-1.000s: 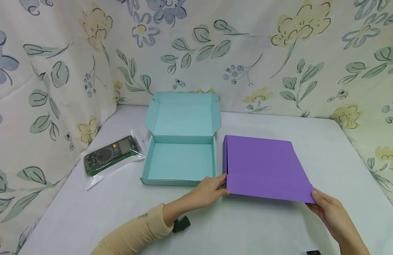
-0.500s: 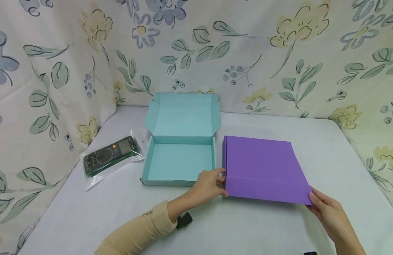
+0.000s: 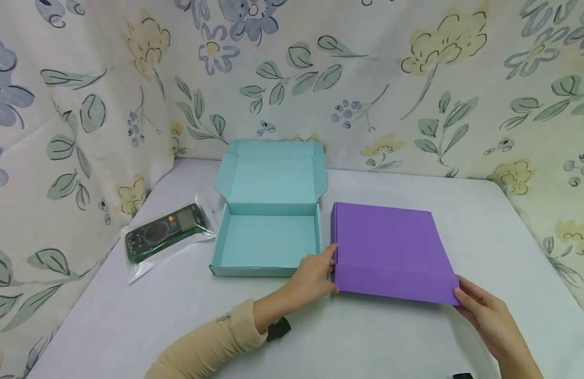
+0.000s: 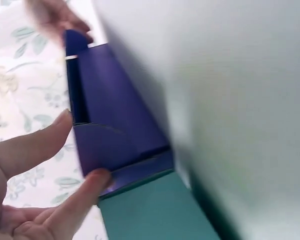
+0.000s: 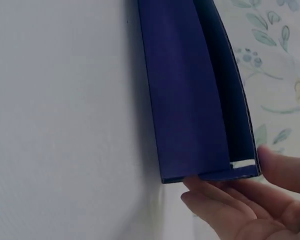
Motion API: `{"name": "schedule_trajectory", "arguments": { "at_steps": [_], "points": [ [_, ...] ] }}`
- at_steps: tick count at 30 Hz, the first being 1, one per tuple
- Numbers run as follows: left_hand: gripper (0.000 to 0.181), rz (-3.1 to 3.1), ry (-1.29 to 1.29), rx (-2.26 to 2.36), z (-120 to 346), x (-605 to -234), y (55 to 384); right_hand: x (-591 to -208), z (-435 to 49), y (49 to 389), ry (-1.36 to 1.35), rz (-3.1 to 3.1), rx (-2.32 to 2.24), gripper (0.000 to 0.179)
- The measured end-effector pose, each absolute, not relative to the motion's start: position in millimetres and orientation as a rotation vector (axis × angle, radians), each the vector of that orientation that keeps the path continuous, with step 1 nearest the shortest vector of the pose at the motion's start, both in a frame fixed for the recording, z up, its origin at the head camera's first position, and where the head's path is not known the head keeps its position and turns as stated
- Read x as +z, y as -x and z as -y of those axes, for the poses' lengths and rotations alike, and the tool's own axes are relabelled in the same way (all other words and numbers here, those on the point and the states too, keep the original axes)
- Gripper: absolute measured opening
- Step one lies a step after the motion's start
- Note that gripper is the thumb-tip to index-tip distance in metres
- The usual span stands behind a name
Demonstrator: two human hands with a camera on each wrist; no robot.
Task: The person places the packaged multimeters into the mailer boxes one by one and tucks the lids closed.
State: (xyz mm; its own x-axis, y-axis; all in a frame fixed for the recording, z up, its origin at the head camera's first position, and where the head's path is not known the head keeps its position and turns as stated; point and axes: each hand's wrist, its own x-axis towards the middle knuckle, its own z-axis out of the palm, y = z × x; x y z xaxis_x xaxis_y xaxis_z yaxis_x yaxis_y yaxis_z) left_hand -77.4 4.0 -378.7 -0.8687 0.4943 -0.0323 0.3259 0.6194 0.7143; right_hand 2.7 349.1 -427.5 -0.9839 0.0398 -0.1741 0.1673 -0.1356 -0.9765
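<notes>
A purple cardboard box (image 3: 386,237) lies to the right of the middle, its lid down over it and the lid's front flap (image 3: 396,281) standing out toward me. My left hand (image 3: 313,276) holds its front left corner, index finger stretched along the left side, thumb at the flap's corner. In the left wrist view a fingertip presses by a purple side tab (image 4: 102,142), and a gap shows under the lid. My right hand (image 3: 491,316) pinches the flap's front right corner, thumb on top, fingers below. In the right wrist view a dark slot shows between lid and front wall (image 5: 182,100).
An open teal box (image 3: 268,242) stands just left of the purple one, its lid raised at the back. Further left a multimeter (image 3: 164,231) lies in a clear plastic bag. White cloth covers the table (image 3: 377,342); a flowered curtain (image 3: 282,68) hangs behind.
My left index finger has lifted, then reached further back along the box's left side. The lid's front right corner has come slightly left and inward with my right hand. Other things stay put.
</notes>
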Motion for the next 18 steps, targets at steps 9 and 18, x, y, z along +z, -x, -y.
{"name": "schedule_trajectory", "arguments": {
  "at_steps": [9, 18],
  "points": [
    [0.087, -2.525, -0.632, 1.059, -10, -368, 80, -423, -358, -3, -0.221, -2.134, -2.123, 0.040],
    [0.106, -2.389, -0.523, 1.114, -19, -373, 97, -421, -365, 2, -0.141, -2.234, -1.983, 0.045]
  ]
}}
